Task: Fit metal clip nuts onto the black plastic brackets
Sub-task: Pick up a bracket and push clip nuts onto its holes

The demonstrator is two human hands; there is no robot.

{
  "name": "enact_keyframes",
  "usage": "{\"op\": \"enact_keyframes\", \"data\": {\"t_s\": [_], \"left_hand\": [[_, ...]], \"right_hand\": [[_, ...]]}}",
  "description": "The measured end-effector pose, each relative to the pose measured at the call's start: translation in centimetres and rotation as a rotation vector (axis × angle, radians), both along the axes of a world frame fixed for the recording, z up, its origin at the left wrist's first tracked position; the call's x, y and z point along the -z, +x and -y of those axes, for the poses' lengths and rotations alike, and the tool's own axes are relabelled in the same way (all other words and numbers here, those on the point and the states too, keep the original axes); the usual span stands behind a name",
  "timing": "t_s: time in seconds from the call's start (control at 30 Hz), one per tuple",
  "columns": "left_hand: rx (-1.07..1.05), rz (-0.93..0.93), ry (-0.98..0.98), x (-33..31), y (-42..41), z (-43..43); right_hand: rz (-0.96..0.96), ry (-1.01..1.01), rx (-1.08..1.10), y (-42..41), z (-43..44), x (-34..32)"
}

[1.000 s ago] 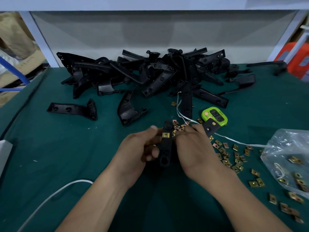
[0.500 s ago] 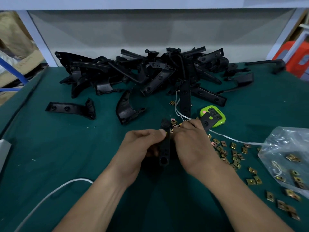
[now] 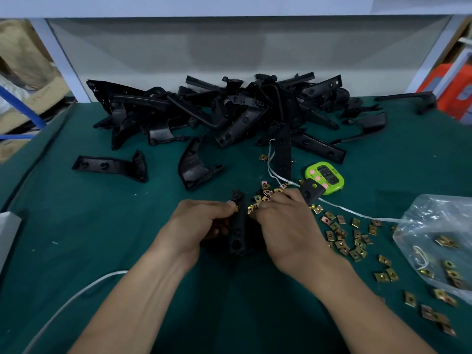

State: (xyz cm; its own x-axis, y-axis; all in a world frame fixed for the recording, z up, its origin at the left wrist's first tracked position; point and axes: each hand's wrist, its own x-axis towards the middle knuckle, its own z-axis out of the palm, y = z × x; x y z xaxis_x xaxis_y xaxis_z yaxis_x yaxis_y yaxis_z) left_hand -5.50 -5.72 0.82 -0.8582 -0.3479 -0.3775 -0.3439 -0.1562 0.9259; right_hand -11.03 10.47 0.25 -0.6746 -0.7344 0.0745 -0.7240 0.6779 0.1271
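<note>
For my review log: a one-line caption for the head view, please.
Left hand grips a black bracket bearing one clip nut; right hand sits among loose clip nuts on the green table.

No text reads clearly. Green timer point(image 3: 325, 178), just beyond and right of the clip nut point(image 3: 251, 208) your right hand point(image 3: 288, 226) pinches: dark digits on its screen, too blurred to read, and the tiny marks by the screen likewise. Cardboard box point(image 3: 35, 98), far left and beyond the bracket point(image 3: 237, 233) your left hand point(image 3: 201, 221) grips: faint printed line on its flap, illegible.
</note>
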Motion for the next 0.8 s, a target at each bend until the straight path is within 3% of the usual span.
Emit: {"op": "enact_keyframes", "data": {"t_s": [0.5, 0.6, 0.63, 0.73, 0.8], "left_hand": [[-0.043, 0.04, 0.048, -0.2, -0.2, 1.0], [-0.269, -0.034, 0.015, -0.4, 0.4, 4.1], [-0.281, -0.091, -0.015, -0.5, 0.6, 4.2], [-0.163, -0.189, -0.086, -0.2, 0.2, 0.4], [-0.107, -0.224, -0.012, -0.2, -0.2, -1.5]], "right_hand": [[-0.037, -0.035, 0.067, 0.1, -0.5, -1.0], [-0.082, -0.361, 0.262, -1.4, -3.3, -1.9], [-0.069, -0.386, 0.283, -1.7, -3.2, -2.3], [-0.014, -0.182, 0.184, -0.2, -0.7, -1.6], [-0.021, -0.161, 0.087, 0.6, 0.7, -1.0]]}}
